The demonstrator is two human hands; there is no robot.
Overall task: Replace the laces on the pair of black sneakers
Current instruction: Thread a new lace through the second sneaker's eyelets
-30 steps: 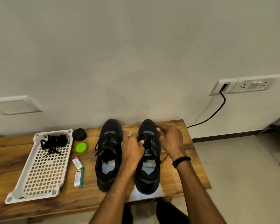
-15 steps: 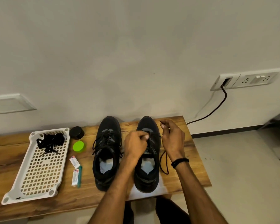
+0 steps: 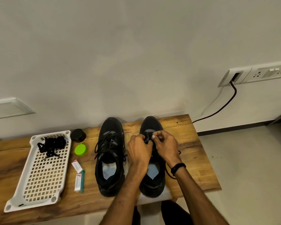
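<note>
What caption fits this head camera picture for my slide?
Left hand and right hand pinch a lace at the front of the right sneaker, left sneaker beside it.

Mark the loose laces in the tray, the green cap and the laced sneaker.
loose laces [image 3: 53, 143]: head view, middle of the tangle.
green cap [image 3: 81, 149]: head view, centre of its top.
laced sneaker [image 3: 111, 125]: head view, toe cap.

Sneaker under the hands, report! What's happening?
Hands: left hand and right hand pinch lace at front eyelets of sneaker. Laced other sneaker beside it. Nothing blocking.
</note>
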